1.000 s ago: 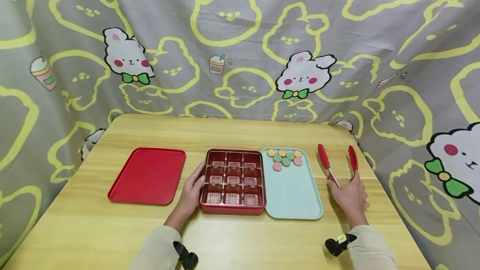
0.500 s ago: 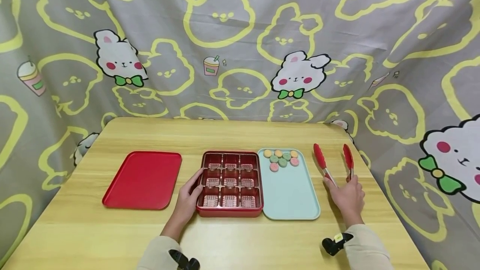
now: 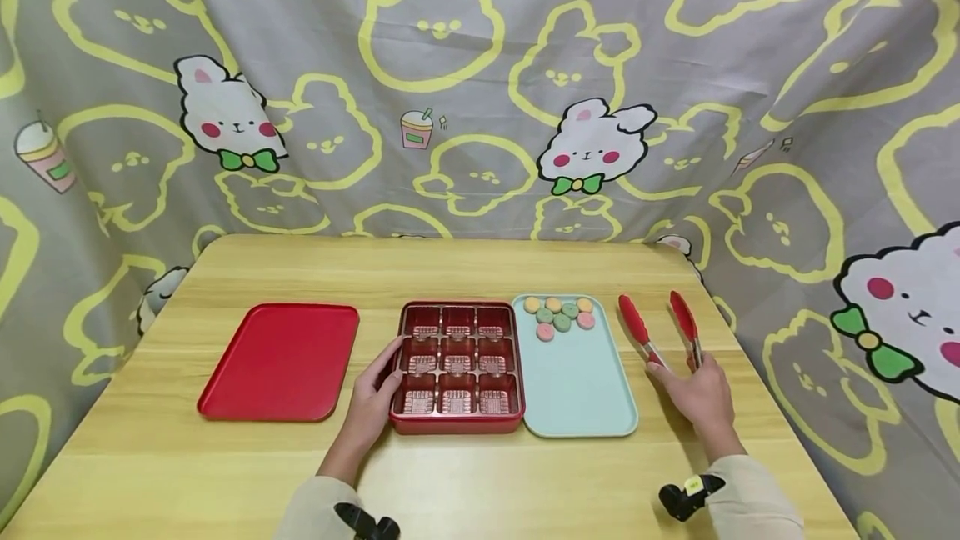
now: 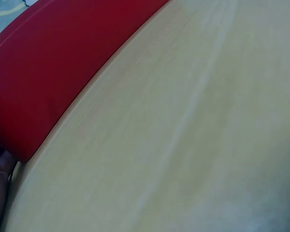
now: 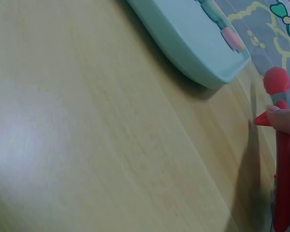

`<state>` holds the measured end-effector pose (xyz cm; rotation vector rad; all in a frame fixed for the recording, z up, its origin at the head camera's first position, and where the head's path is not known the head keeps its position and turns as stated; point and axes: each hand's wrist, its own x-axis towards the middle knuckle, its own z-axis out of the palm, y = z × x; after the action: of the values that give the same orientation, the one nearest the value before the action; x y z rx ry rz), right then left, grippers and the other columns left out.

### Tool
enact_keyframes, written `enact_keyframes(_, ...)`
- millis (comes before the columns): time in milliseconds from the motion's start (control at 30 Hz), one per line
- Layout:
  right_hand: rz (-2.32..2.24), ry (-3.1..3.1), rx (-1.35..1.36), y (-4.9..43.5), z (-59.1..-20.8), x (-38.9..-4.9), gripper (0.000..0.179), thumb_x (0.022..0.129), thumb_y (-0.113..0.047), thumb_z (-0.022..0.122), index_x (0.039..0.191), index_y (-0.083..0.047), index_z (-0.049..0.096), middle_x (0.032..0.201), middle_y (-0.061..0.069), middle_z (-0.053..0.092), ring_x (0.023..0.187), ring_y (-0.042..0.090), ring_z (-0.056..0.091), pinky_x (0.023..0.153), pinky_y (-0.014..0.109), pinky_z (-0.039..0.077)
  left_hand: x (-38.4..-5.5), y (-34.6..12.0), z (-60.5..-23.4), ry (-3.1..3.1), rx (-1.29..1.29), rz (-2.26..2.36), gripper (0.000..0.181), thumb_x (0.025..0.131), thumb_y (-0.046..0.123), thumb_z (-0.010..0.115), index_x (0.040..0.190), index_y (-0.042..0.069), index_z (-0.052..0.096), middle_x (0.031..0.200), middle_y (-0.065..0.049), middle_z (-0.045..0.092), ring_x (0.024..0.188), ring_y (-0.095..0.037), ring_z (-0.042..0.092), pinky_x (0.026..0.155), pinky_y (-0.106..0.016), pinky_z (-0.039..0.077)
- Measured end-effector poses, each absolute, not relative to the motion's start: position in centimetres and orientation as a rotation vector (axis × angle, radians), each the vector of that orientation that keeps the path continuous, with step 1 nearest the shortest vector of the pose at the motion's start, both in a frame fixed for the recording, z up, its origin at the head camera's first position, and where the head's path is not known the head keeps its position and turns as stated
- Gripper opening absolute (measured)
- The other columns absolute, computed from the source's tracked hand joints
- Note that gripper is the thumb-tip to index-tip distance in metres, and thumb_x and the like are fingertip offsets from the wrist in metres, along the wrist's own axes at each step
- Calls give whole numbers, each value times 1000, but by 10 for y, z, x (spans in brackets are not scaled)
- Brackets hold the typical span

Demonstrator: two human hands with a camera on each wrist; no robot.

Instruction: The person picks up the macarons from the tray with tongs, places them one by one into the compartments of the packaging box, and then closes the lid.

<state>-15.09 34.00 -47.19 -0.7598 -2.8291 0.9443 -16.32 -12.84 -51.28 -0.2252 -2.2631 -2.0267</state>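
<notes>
In the head view, a dark red box (image 3: 457, 425) stands mid-table, its insert split into several square compartments with nothing in them. My left hand (image 3: 367, 408) rests against the box's left side, its thumb near the rim. Red-tipped metal tongs (image 3: 683, 317) are in my right hand (image 3: 703, 400), their two arms spread apart and pointing away from me. In the right wrist view, the thumb presses on the red tongs handle (image 5: 283, 179). Between box and tongs lies a pale green tray (image 3: 579, 394); small round yellow, green and pink pieces (image 3: 545, 332) are grouped at its far end.
A flat red tray (image 3: 281, 365) lies on the wooden table (image 3: 435, 273) to the left of the box. The pale green tray sits right beside the box's right side. A patterned grey curtain (image 3: 300, 15) hangs behind the table and at both sides.
The head view has shifted slightly, so the table's things appear further left. The tongs' tips have come a little closer together. My left hand stays at the box.
</notes>
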Motion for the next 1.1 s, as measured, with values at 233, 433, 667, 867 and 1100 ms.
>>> enact_keyframes(233, 913, -2914, -700, 344, -464, -145, 87, 76, -64, 64, 125, 5, 42, 116, 29, 50, 102, 45, 49, 69, 48, 42, -164, -129, -511, -2286, -237, -2026, 50, 96, 2, 45, 144, 15, 41, 148, -9, 38, 136, -26, 31, 98, -6, 30)
enact_keyframes(433, 870, -2974, -639, 346, -460, -140, 90, 76, -65, 63, 132, 3, 41, 121, 30, 51, 106, 47, 49, 71, 48, 43, -165, -129, -508, -2313, -233, -2025, 50, 96, 3, 44, 144, 17, 40, 149, -9, 37, 138, -24, 28, 98, -5, 27)
enact_keyframes(667, 843, -3019, -498, 339, -449, -138, 86, 81, -59, 61, 135, 4, 40, 125, 32, 51, 108, 49, 50, 78, 55, 44, -164, -130, -509, -2314, -187, -2030, 50, 96, 2, 45, 143, 17, 42, 149, -7, 37, 137, -24, 31, 96, -5, 30)
enact_keyframes(867, 814, -3040, -415, 330, -441, -136, 82, 83, -57, 60, 135, 4, 42, 121, 30, 55, 104, 46, 54, 74, 52, 46, -163, -131, -510, -2275, -220, -2036, 49, 96, 2, 45, 142, 16, 44, 148, -8, 39, 136, -21, 31, 99, -5, 28)
enact_keyframes(1100, 747, -3074, -364, 324, -436, -135, 77, 82, -54, 63, 132, 1, 46, 105, 22, 61, 82, 30, 56, 59, 35, 42, -163, -129, -510, -2282, -220, -2039, 48, 96, 3, 45, 142, 16, 44, 148, -7, 38, 136, -24, 31, 98, -5, 28)
